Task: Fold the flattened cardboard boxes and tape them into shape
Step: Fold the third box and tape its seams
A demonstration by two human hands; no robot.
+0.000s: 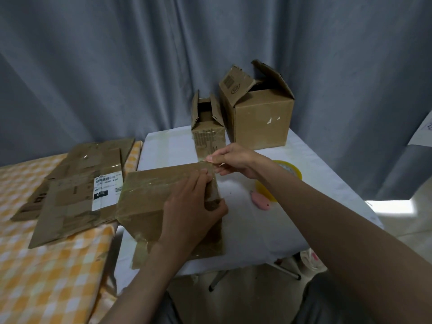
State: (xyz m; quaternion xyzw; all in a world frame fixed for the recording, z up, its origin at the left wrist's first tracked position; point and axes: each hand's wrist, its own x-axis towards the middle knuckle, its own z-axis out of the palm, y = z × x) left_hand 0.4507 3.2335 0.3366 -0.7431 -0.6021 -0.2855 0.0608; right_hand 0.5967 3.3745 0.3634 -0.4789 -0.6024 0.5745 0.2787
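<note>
A cardboard box (149, 199), folded into shape and shiny with clear tape, lies on its side on the white table (257, 230). My left hand (194, 211) grips its right end, thumb curled round the edge. Just beyond that end my right hand (231, 159) pinches a strip of clear tape (205, 146) that stretches up from the box. A yellow tape roll (289, 170) lies behind my right forearm, partly hidden. Several flattened boxes (77, 190) are stacked on the checked table at left.
Two folded boxes with open flaps stand at the table's back: a small one (208, 127) and a large one (259, 113). A pink cutter (260, 201) lies by the tape roll. Grey curtain (140, 66) hangs behind. The orange checked cloth (46, 265) covers the left table.
</note>
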